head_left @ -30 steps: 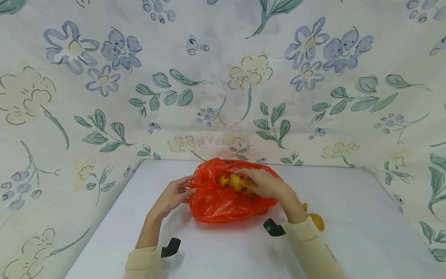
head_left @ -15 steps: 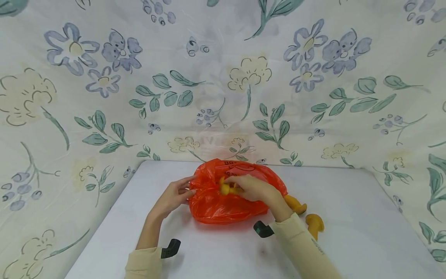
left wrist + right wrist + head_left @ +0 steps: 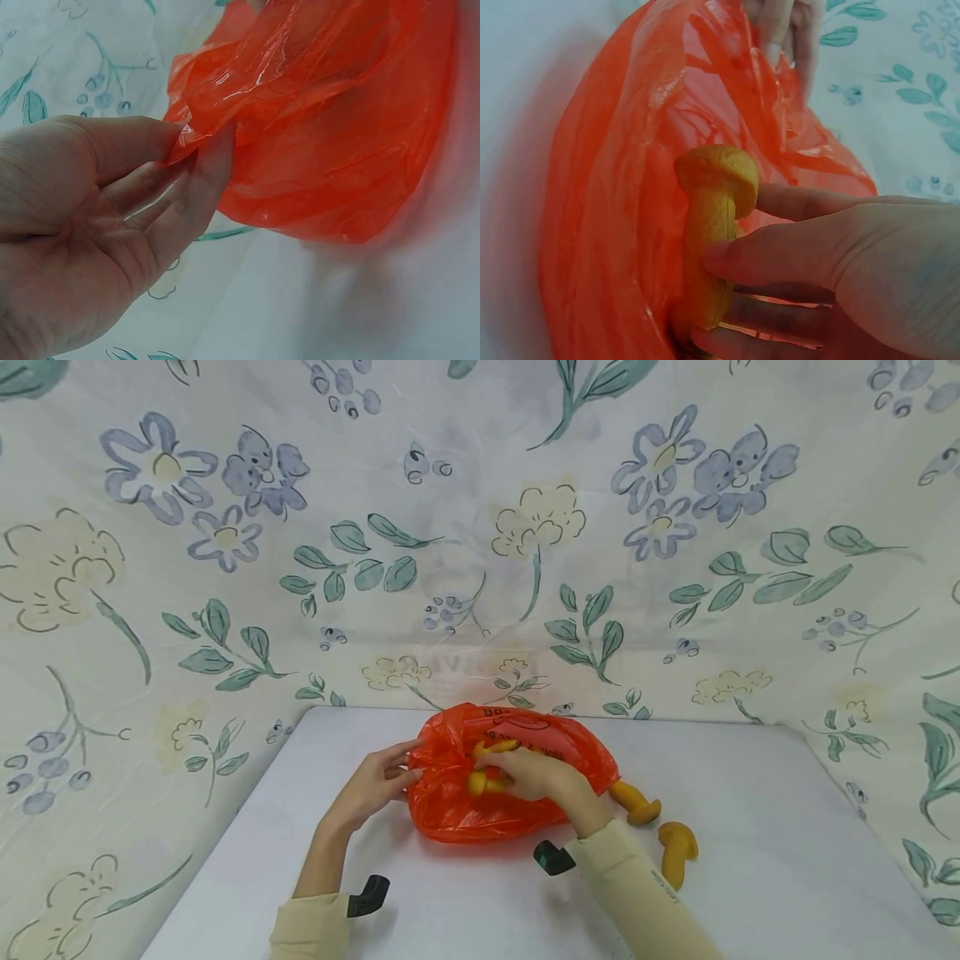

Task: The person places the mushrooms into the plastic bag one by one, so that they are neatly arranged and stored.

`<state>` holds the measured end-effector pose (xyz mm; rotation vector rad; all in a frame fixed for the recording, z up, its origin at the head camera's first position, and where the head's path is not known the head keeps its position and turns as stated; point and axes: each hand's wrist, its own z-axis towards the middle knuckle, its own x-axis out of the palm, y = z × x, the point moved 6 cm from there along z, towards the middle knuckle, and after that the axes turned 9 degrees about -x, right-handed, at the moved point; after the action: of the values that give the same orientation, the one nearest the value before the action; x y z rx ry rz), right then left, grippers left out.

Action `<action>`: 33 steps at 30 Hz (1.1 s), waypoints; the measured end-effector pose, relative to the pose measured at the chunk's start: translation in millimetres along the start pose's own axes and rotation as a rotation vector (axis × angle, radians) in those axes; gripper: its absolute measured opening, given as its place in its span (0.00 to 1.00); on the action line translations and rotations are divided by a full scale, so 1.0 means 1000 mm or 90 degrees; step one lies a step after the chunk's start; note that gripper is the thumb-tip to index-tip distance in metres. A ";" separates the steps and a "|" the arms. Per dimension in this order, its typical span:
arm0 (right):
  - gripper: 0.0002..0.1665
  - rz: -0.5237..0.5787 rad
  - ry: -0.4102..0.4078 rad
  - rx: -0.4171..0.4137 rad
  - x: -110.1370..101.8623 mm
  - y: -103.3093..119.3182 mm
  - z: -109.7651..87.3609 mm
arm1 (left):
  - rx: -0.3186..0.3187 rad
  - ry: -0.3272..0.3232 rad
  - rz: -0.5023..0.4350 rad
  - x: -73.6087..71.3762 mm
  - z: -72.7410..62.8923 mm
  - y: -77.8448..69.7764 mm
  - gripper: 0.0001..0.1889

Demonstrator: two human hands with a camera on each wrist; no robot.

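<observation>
A crumpled red plastic bag lies on the white table, its mouth spread. My left hand pinches the bag's left edge between thumb and fingers, which shows closely in the left wrist view. Over the bag's opening, my right hand holds a yellow-brown mushroom by its stem, with the rounded cap pointing away from the palm. In the head view a second mushroom shows just beyond the right fingers, against the bag. The right hand partly hides the bag's inside.
Right of the bag, a mushroom lies with its stem end at the bag's edge. Another mushroom lies nearer, beside the right sleeve. A floral cloth hangs behind and around the table.
My right hand has moved left and slightly nearer over the bag with mushrooms at its fingers. Its arm has uncovered the two mushrooms on the right. The left hand stays put.
</observation>
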<state>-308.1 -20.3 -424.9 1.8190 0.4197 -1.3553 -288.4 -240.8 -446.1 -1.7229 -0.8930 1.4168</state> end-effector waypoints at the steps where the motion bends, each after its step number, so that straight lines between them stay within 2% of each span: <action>1: 0.27 -0.002 0.004 0.005 0.001 -0.001 0.000 | 0.001 0.001 0.000 0.000 0.000 0.000 0.28; 22: 0.28 -0.043 0.074 0.048 0.009 -0.004 0.014 | 0.003 0.006 -0.004 0.001 0.002 0.001 0.28; 29: 0.29 -0.014 0.098 0.077 0.010 -0.008 0.017 | -0.005 0.003 -0.004 0.001 0.002 0.002 0.28; 33: 0.29 0.000 0.102 0.076 0.012 -0.009 0.020 | -0.011 0.003 -0.003 0.002 0.003 0.003 0.28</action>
<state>-323.0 -32.7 -441.0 2.0344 0.4310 -1.2624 -290.6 -240.4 -449.6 -1.7348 -0.9088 1.4045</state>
